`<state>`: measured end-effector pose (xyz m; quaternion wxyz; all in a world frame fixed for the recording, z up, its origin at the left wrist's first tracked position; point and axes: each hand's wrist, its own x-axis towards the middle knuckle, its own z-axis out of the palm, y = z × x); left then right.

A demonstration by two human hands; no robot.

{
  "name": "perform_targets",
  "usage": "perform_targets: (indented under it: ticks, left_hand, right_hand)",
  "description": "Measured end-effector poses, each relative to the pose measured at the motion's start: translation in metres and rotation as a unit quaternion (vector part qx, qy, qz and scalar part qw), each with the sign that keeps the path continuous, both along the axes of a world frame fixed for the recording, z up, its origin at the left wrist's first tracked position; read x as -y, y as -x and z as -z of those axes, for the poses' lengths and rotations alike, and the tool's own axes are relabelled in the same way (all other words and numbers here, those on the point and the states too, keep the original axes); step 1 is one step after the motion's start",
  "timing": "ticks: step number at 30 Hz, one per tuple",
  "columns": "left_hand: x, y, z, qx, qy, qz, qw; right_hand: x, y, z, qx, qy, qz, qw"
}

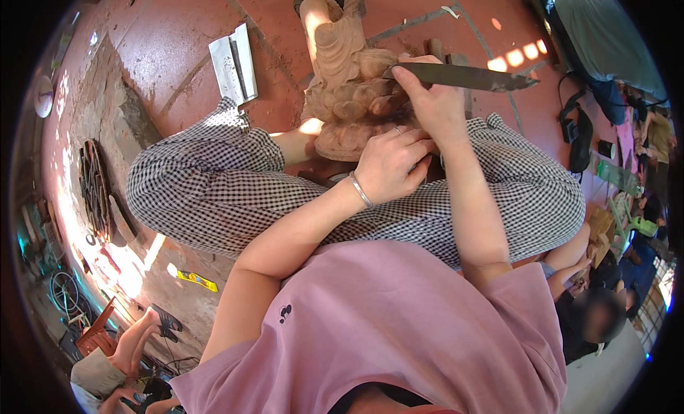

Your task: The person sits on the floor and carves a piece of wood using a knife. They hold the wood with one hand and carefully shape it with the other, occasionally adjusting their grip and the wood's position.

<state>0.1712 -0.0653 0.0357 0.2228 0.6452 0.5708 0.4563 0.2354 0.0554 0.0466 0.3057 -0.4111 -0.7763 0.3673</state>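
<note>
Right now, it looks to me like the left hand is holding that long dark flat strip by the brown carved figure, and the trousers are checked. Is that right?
Not quite: in the head view, the right hand, not the left hand, holds the long dark flat strip. It is by the brown carved figure, and the trousers are checked, as you say.

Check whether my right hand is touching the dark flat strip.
Touching: the head view shows your right hand gripping the dark flat strip, thumb laid over one end.
</note>
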Motion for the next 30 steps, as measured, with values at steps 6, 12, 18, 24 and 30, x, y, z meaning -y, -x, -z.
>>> perform_targets:
  ticks: [6,12,18,24,30]
  left_hand:
    - [0.0,0.001,-0.003,-0.002,-0.003,0.005,1.0]
    - [-0.001,0.002,-0.002,0.002,0.008,0.008,1.0]
    - [-0.002,0.001,0.001,-0.016,0.0,0.011,1.0]
    - [-0.003,0.0,0.007,0.017,-0.006,-0.004,1.0]
    - [0.005,0.004,-0.002,-0.01,0.011,0.0,1.0]
  right_hand:
    - [-0.002,0.001,-0.006,-0.025,0.046,-0.008,0.999]
    - [-0.017,-0.006,-0.004,0.002,0.105,-0.024,0.994]
    - [-0.005,0.007,-0.006,0.045,0.027,0.024,0.998]
    - [-0.026,-0.008,-0.007,0.054,0.13,-0.022,0.99]
    - [-0.009,0.003,-0.01,0.025,0.104,-0.03,0.994]
